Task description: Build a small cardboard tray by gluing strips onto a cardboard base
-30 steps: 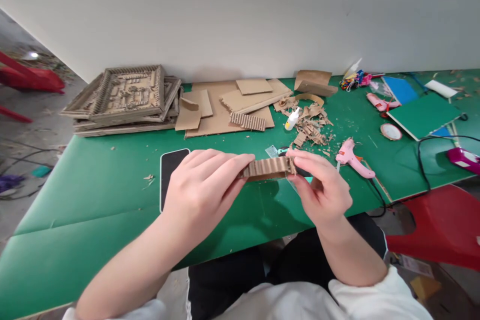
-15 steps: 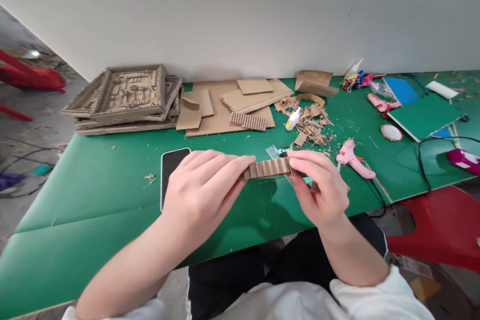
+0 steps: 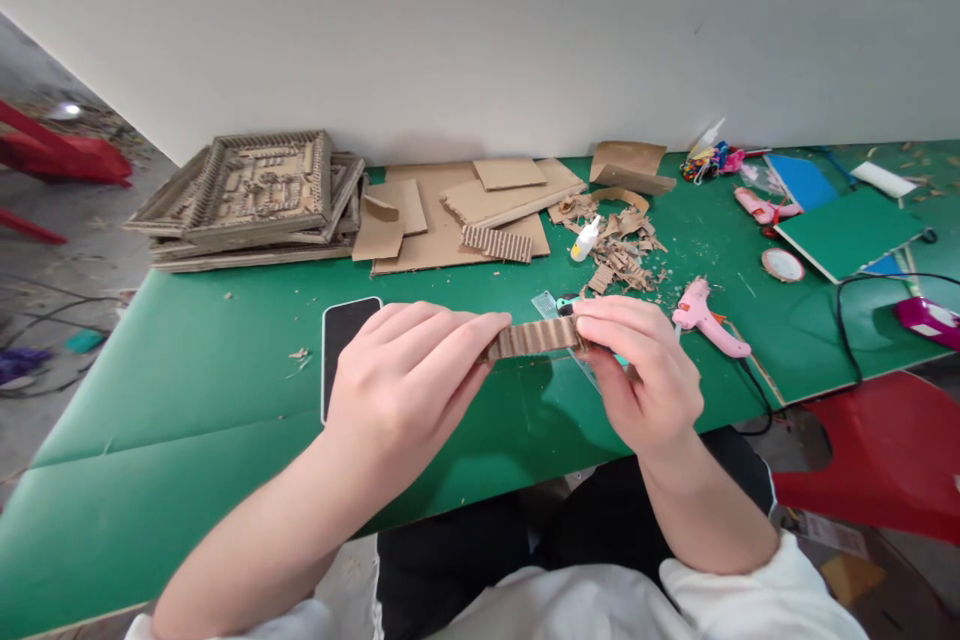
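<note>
A strip of corrugated cardboard [image 3: 534,337], its ridges exposed, is held level above the green table between my two hands. My left hand [image 3: 412,370] pinches its left end, fingers together on top and the thumb beneath. At the other end, my right hand [image 3: 641,360] grips it between thumb and fingertips. Both ends of the strip are partly covered by my fingers. Behind my right hand a clear ruler [image 3: 543,303] and a dark and teal tool [image 3: 566,302] lie on the table, mostly hidden. A dark-screened phone [image 3: 341,345] lies partly under my left hand.
Framed cardboard reliefs [image 3: 262,185] are stacked at the back left. Cardboard sheets [image 3: 420,255], torn scraps [image 3: 626,265] and a small glue bottle [image 3: 586,238] lie behind my hands. To the right are a pink glue gun [image 3: 701,315], a tape roll [image 3: 782,265] and a red stool [image 3: 885,450].
My right hand has shifted very slightly at the strip's right end, its fingers a little lower. My left hand and the strip look almost unchanged.
</note>
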